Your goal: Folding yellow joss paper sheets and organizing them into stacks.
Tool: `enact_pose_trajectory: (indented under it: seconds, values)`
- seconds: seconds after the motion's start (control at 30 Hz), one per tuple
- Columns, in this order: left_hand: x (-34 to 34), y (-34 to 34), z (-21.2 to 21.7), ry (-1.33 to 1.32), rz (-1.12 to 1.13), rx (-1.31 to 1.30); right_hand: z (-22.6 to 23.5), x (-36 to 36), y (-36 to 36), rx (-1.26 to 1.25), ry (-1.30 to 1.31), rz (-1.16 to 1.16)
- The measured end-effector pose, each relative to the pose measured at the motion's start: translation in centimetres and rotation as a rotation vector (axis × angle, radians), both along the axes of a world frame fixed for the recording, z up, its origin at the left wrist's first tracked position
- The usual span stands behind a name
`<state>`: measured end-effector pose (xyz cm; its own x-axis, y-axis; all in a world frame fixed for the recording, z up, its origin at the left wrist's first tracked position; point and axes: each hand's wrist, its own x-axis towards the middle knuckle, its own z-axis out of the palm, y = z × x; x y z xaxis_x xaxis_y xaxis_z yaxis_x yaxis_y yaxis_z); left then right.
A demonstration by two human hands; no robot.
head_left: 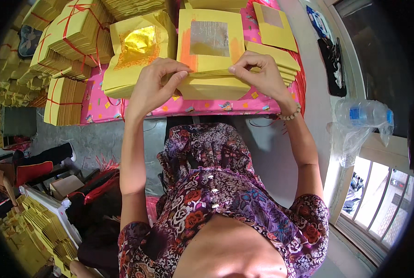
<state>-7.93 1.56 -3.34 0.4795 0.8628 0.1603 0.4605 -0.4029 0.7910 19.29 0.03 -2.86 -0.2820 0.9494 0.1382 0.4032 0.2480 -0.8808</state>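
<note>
In front of me on the pink cloth stands a stack of yellow paper. Its top yellow paper sheet bears a silver foil square and orange smears on both sides. My left hand pinches the sheet's near edge at the left corner, thumb against fingers. At the right corner my right hand pinches the same edge, which looks slightly raised or folded along its length. Left of this stack lies another pile of yellow paper, topped with a gold foil square edged in orange.
Yellow bundles tied with red string fill the table's left side. To the right are more yellow sheets with foil. A plastic bottle in a clear bag sits by the window at right. At lower left, another person's arm is near paper stacks.
</note>
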Motion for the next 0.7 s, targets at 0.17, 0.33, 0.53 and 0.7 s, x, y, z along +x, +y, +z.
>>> enact_pose_trajectory:
  seconds: [0.17, 0.33, 0.53, 0.7]
  values:
    - [0.31, -0.09, 0.03, -0.018, 0.052, -0.043, -0.24, 0.05, 0.14, 0.025, 0.009, 0.009]
    - [0.4, -0.11, -0.23, -0.052, 0.083, -0.082, -0.35, 0.08, 0.22, -0.032, 0.006, 0.009]
    - [0.5, -0.12, -0.25, -0.024, 0.092, -0.044, -0.38, -0.01, 0.2, -0.035, 0.023, 0.001]
    - [0.62, -0.33, -0.15, -0.015, 0.118, -0.052, -0.38, -0.15, 0.02, -0.055, 0.04, -0.001]
